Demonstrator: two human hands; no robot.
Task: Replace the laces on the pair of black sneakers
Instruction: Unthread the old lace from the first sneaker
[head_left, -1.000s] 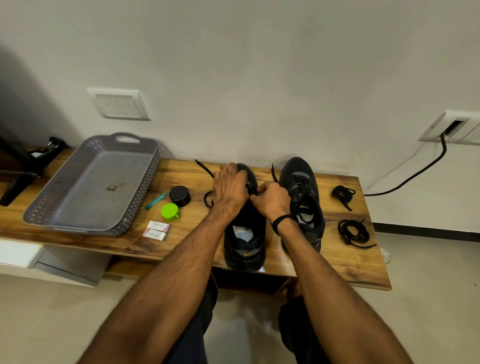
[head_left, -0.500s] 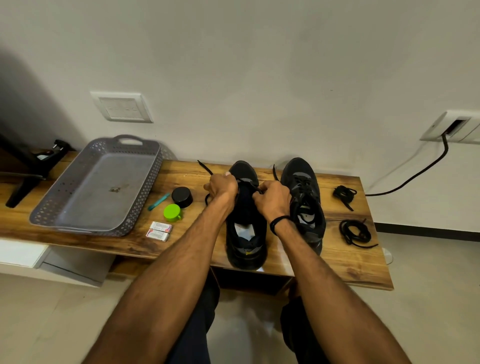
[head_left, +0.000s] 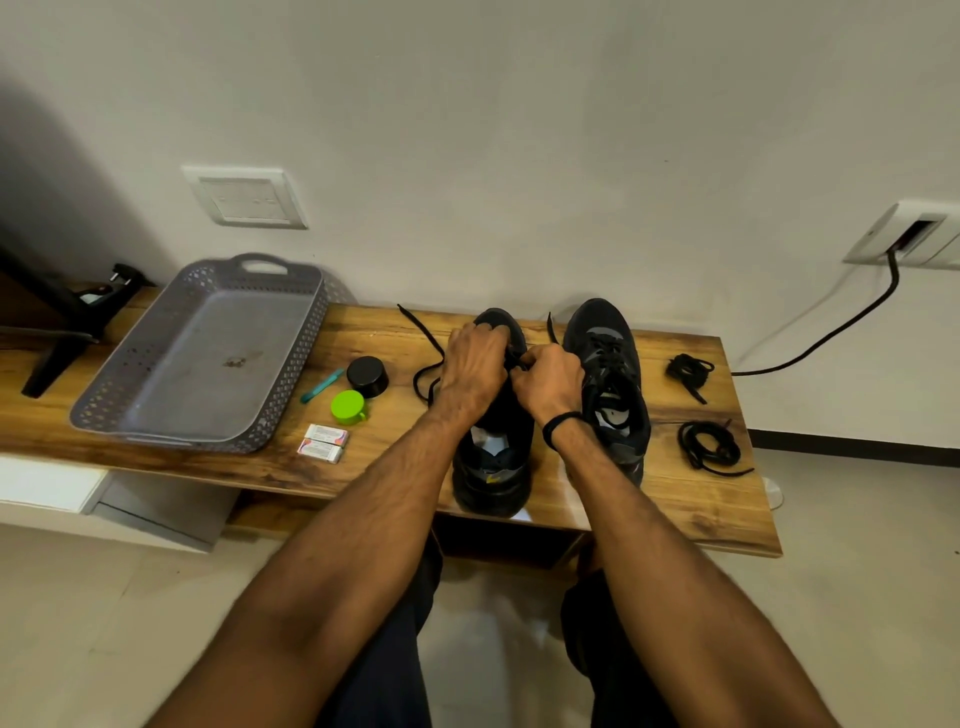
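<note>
Two black sneakers stand side by side on the wooden bench (head_left: 717, 499), toes to the wall. My left hand (head_left: 475, 371) and my right hand (head_left: 548, 379) meet over the front of the left sneaker (head_left: 493, 467), fingers curled, each pinching its black lace (head_left: 423, 353) near the eyelets. One lace end trails left over the wood, another sticks up between the shoes. The right sneaker (head_left: 613, 384) is laced. Two loose black laces lie coiled to the right, one far (head_left: 688, 371), one near (head_left: 709, 447).
A grey perforated basket (head_left: 171, 415) sits at the bench's left. Between it and the shoes lie a teal tool (head_left: 322, 385), a black jar (head_left: 368, 375), a green cap (head_left: 348, 407) and two small white boxes (head_left: 323, 441). A black cable (head_left: 831, 332) runs from a wall socket.
Both hands have closed in together over the left sneaker's toe end, the left hand sliding rightward along the lace. The view has shifted slightly.
</note>
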